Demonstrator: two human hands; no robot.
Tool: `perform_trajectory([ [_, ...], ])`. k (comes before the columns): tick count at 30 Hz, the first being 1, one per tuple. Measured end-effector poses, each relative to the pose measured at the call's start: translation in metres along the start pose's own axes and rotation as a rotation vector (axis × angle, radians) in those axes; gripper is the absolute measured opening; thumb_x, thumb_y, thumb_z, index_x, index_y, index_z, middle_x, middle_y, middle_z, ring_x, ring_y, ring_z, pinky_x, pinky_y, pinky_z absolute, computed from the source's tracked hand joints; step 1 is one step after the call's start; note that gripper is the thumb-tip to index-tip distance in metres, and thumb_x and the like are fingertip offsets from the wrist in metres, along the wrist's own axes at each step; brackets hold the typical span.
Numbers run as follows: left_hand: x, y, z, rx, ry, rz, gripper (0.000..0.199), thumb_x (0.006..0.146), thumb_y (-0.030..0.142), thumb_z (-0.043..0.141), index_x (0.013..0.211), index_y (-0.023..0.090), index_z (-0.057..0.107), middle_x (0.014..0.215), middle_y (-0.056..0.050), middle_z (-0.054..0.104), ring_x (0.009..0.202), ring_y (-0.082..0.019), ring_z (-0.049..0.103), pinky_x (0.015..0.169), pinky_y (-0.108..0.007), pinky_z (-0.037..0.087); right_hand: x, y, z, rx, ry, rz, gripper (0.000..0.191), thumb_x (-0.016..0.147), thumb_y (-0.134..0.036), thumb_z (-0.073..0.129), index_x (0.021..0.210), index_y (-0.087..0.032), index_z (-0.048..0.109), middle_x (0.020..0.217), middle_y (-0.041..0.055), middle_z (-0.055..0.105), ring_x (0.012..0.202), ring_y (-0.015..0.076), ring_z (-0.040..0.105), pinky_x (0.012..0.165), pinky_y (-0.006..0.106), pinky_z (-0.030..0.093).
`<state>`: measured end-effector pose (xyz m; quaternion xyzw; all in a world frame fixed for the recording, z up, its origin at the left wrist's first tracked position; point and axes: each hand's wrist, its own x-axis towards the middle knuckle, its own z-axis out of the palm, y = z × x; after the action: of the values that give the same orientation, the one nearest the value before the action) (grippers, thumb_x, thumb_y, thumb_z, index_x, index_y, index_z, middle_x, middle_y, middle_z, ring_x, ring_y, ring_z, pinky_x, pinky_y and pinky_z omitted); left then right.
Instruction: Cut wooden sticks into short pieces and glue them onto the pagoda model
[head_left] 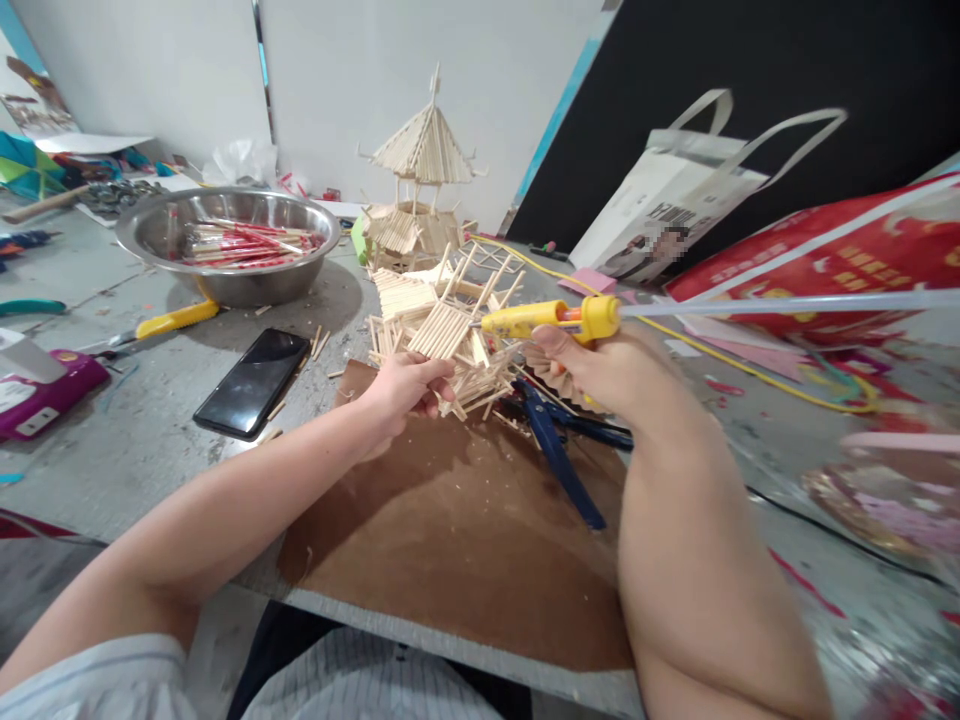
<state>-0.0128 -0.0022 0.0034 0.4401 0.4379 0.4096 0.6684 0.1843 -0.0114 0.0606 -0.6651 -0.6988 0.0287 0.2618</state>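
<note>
My right hand (pixel 581 362) is wrapped round a yellow hot glue gun (pixel 525 320), a long clear glue stick (pixel 787 302) poking out of its back. The nozzle points left and meets the right edge of a small panel of wooden sticks (pixel 439 332). My left hand (pixel 421 385) pinches that panel at its lower edge between thumb and fingers. Beneath and around it lies a pile of loose sticks and stick pieces (pixel 480 385). Behind stands a stick-built pavilion model (pixel 425 150) with a pointed roof. Blue-handled pliers (pixel 559 455) lie below my right hand.
A brown board (pixel 450 540) covers the table's front. To the left are a black phone (pixel 253 383), a yellow-handled cutter (pixel 176 320) and a steel bowl (pixel 225 285) of red-and-wood sticks. A white paper bag (pixel 660 190), a red bag (pixel 832 250) and a yellow cord (pixel 735 370) lie right.
</note>
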Motion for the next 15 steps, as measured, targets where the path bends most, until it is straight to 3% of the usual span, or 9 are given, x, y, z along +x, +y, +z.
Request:
perform_trajectory([
  [15,0.0023,-0.0044,-0.0031,-0.039,-0.041,0.029,0.022,0.071,0.031,0.061,0.068,0.016,0.045,0.050,0.003,0.055,0.031,-0.004,0.042,0.034,-0.018,0.029,-0.0005,-0.0047,-0.0033,-0.034,-0.029,0.027,0.057,0.067,-0.072,0.032,0.069,-0.020,0.057,0.063,0.0059,0.059,0.060,0.0212,0.055,0.051,0.029,0.038],
])
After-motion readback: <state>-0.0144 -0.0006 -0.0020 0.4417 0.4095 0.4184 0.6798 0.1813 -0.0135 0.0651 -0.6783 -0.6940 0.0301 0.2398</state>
